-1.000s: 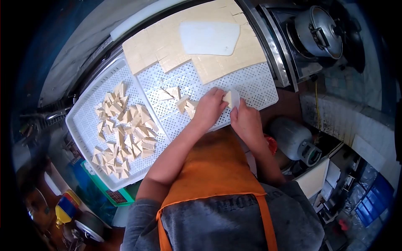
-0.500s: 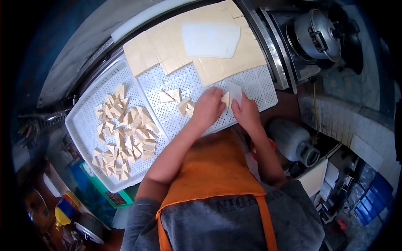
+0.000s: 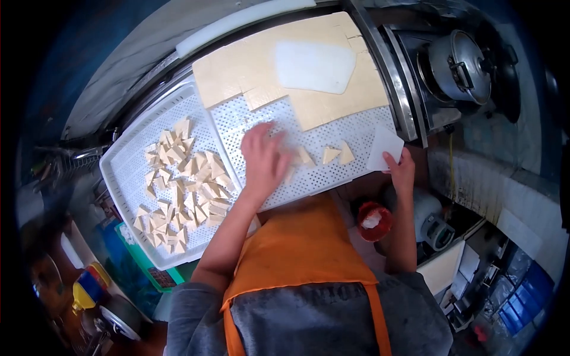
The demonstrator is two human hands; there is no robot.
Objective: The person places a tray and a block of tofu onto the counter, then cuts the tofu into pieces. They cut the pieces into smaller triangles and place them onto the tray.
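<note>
My left hand (image 3: 264,159), smeared by motion, is over the left part of a white perforated tray (image 3: 267,197); what lies under it is hidden. Pale yellow triangular pieces (image 3: 306,156) lie just right of its fingers. Two more triangles, a left one (image 3: 331,155) and a right one (image 3: 346,154), sit farther right on the tray. At the tray's right corner, my right hand (image 3: 402,170) grips a flat white plastic scraper (image 3: 386,147) between thumb and fingers. Behind both hands spreads a pale yellow slab (image 3: 237,71) with a stepped front edge.
A white sheet (image 3: 314,66) rests on the slab. Left of it, a second perforated tray (image 3: 127,172) carries many cut pieces (image 3: 187,184). A lidded pot (image 3: 460,65) stands on the stove at right. Below are a red container (image 3: 374,221) and a gas cylinder (image 3: 436,228).
My hands have moved apart: the left one to the left across the tray, the right one with the scraper to the right corner. Two triangles now show where they were. The view has shifted slightly.
</note>
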